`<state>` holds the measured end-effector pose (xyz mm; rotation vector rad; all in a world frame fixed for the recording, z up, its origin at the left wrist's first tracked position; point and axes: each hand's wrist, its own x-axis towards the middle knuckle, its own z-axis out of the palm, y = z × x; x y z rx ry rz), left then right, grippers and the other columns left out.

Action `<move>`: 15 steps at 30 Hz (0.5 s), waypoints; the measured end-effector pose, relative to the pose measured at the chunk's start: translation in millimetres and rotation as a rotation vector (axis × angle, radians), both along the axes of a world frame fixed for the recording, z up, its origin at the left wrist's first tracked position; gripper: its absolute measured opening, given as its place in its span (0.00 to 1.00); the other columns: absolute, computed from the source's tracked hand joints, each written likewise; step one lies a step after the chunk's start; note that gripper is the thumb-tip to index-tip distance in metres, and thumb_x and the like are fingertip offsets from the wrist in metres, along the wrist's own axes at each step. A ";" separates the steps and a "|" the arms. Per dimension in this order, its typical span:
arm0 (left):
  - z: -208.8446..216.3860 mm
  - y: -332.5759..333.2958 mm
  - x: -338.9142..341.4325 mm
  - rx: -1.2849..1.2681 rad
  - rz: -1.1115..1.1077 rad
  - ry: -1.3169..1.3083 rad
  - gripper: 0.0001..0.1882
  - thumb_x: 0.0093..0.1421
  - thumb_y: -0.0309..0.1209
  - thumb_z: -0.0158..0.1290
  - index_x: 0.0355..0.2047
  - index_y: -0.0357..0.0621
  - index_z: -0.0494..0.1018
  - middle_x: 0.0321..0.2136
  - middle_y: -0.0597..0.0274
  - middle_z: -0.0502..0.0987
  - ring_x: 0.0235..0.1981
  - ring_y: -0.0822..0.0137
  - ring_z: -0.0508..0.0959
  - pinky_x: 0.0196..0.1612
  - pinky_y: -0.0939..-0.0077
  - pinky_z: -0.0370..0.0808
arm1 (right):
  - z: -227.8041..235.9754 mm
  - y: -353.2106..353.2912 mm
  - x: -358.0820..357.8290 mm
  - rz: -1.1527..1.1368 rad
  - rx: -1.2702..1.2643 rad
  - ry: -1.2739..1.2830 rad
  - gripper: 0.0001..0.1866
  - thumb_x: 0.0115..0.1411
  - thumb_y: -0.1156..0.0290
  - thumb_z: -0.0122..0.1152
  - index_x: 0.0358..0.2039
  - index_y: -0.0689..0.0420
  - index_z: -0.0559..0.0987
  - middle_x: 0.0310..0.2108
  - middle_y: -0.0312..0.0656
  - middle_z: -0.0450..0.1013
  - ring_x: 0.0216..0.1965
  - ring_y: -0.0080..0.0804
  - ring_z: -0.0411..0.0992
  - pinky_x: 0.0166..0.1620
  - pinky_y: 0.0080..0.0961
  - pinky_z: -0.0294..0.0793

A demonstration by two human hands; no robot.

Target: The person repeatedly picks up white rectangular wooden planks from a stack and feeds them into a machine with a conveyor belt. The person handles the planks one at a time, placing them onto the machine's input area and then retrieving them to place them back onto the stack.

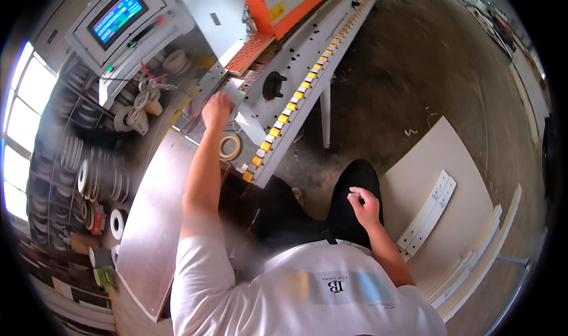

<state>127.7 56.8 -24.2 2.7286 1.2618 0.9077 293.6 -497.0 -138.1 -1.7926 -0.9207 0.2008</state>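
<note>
My left hand (217,110) reaches forward to the infeed end of a white and orange edge banding machine (263,16). Its fingers are closed, and what they hold, if anything, is hidden. Beside it lie the machine's pale metal bed and a black round knob (274,86). Just below that hand sits a tan roll of edge tape (229,146). My right hand (365,209) hovers over my right thigh, fingers loosely curled with nothing visible in them.
A row of yellow and white rollers (283,119) runs along the machine's side. At upper left a control screen (118,16) is lit. A metal-topped table (157,211) stands left, with racks of tape rolls (86,176) beyond. Right, a pale board (449,158) carries drilled white strips (429,211).
</note>
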 end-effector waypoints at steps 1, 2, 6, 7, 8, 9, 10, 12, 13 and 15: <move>3.5 -3.8 1.2 0.020 0.005 0.095 0.12 0.69 0.42 0.55 0.44 0.50 0.79 0.43 0.56 0.82 0.44 0.45 0.83 0.44 0.48 0.80 | -1.9 -4.2 0.8 -0.033 -0.013 -0.014 0.12 0.66 0.65 0.72 0.45 0.58 0.87 0.29 0.40 0.83 0.32 0.31 0.82 0.40 0.26 0.81; 8.2 -10.9 2.4 0.040 -0.006 0.193 0.13 0.69 0.43 0.55 0.44 0.49 0.78 0.42 0.55 0.82 0.45 0.45 0.83 0.44 0.48 0.80 | 2.7 -6.6 -1.3 -0.038 -0.033 -0.015 0.10 0.68 0.67 0.69 0.47 0.56 0.87 0.31 0.41 0.84 0.33 0.33 0.83 0.40 0.28 0.82; -14.5 22.9 -30.2 -0.049 -0.096 -0.179 0.21 0.75 0.48 0.51 0.40 0.44 0.83 0.39 0.49 0.85 0.43 0.42 0.84 0.45 0.49 0.78 | 1.4 0.3 -3.3 -0.069 -0.013 0.051 0.09 0.73 0.67 0.62 0.43 0.57 0.87 0.32 0.42 0.85 0.35 0.40 0.85 0.41 0.33 0.83; -18.6 41.2 -45.2 -0.065 -0.125 -0.169 0.23 0.76 0.49 0.50 0.42 0.42 0.83 0.40 0.47 0.85 0.44 0.43 0.84 0.45 0.50 0.77 | 4.3 1.3 -1.5 -0.094 -0.013 0.034 0.10 0.73 0.65 0.62 0.41 0.57 0.87 0.31 0.40 0.85 0.35 0.41 0.85 0.40 0.34 0.82; -25.6 61.8 -59.5 -0.065 -0.132 -0.176 0.25 0.77 0.50 0.48 0.42 0.40 0.83 0.40 0.44 0.85 0.43 0.42 0.84 0.46 0.51 0.78 | 9.1 -0.1 2.2 -0.111 -0.010 0.060 0.10 0.72 0.65 0.61 0.40 0.56 0.86 0.30 0.39 0.85 0.34 0.41 0.84 0.38 0.34 0.81; -21.5 57.7 -48.5 -0.091 -0.095 -0.123 0.26 0.77 0.51 0.48 0.42 0.39 0.83 0.40 0.43 0.85 0.42 0.41 0.83 0.46 0.52 0.77 | 8.4 -10.6 4.5 -0.207 -0.044 0.015 0.11 0.72 0.63 0.63 0.37 0.55 0.86 0.28 0.38 0.85 0.32 0.40 0.84 0.37 0.34 0.80; -17.4 56.0 -45.9 -0.203 -0.076 -0.174 0.28 0.77 0.52 0.48 0.44 0.37 0.83 0.39 0.42 0.85 0.41 0.41 0.83 0.46 0.52 0.77 | 7.8 -23.0 10.4 -0.294 -0.086 0.020 0.12 0.71 0.61 0.64 0.36 0.55 0.87 0.28 0.38 0.85 0.31 0.39 0.84 0.36 0.33 0.80; -12.7 48.1 -39.8 -0.250 -0.160 -0.304 0.28 0.76 0.51 0.52 0.48 0.34 0.83 0.37 0.47 0.85 0.38 0.51 0.82 0.45 0.59 0.77 | 3.3 -45.0 22.6 -0.467 -0.147 0.059 0.17 0.69 0.55 0.68 0.31 0.55 0.87 0.25 0.38 0.84 0.28 0.38 0.83 0.33 0.33 0.79; -12.6 46.1 -36.8 -0.280 -0.146 -0.340 0.28 0.76 0.50 0.51 0.48 0.33 0.83 0.39 0.45 0.86 0.41 0.47 0.84 0.48 0.57 0.78 | -10.3 -61.7 32.8 -0.556 -0.164 0.153 0.18 0.68 0.53 0.69 0.29 0.55 0.86 0.24 0.40 0.83 0.26 0.39 0.82 0.32 0.33 0.79; -8.3 45.2 -33.5 -0.299 -0.124 -0.333 0.27 0.76 0.49 0.52 0.48 0.33 0.83 0.40 0.45 0.86 0.41 0.49 0.85 0.48 0.58 0.78 | -32.3 -100.5 56.1 -0.747 -0.303 0.053 0.19 0.65 0.51 0.72 0.29 0.55 0.85 0.28 0.41 0.84 0.28 0.40 0.81 0.34 0.34 0.79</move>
